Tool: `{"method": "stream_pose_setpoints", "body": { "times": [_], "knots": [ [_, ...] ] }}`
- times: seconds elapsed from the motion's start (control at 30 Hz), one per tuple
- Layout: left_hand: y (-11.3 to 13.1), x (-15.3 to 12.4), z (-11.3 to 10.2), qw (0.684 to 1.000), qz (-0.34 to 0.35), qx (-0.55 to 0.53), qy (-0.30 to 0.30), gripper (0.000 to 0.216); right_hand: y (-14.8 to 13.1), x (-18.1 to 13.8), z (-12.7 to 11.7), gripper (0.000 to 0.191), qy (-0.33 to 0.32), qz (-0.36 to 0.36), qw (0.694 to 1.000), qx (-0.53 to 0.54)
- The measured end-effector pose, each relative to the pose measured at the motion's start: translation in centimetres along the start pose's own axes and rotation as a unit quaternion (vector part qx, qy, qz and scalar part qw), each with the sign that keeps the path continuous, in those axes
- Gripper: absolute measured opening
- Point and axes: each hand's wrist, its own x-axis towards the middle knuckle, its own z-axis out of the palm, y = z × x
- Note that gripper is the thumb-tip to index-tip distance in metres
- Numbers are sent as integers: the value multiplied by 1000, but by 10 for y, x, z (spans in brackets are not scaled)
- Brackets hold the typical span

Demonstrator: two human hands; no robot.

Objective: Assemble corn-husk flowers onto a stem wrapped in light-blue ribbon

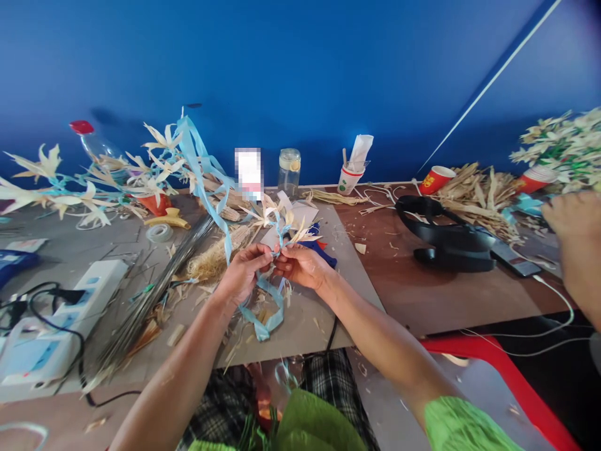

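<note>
Pinching the husk flower (282,224) at its base, we held it just above the grey board (328,313), in front of our chest and about midway across the table. Our left hand (244,272) was curled nearly shut, thumb and forefinger closed on the base. Our right hand (303,266) was closed the same way and met the left fingertip to fingertip. The blue ribbon (265,319) passed between the two grips and hung below them in a loose loop that reached down to the board. We could not tell which fingers actually trapped the ribbon.

We judged the step to be binding the ribbon round the flower's base. Doing it well seemed to call for one hand keeping the base from turning while the other drew the ribbon taut and flat, each turn overlapping the one before. The slack loop also needed to stay clear of the wire bundle (154,294) lying to our left.

The flower pointed away from us, its petals fanning up toward the blue wall and its base toward our wrists. Its long axis ran roughly from near to far, leaning slightly right. Another person's hand (575,232) was well apart, at the right edge.
</note>
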Motion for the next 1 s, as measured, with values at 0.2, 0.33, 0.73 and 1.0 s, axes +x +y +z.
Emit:
{"method": "stream_pose_setpoints", "body": {
  "times": [0.2,0.33,0.73,1.0],
  "knots": [
    [0,0,0,999,9,15,34,27,0,0,0,17,38,-42,998,-21],
    [-1,0,-1,998,37,29,47,25,-2,-1,-2,21,28,-40,998,-29],
    [-1,-3,0,1000,26,13,13,27,-1,-2,4,23,23,-31,999,-4],
    [3,-6,1,1000,22,11,-15,26,-2,-4,1,18,21,-35,999,6]
  ]
}}
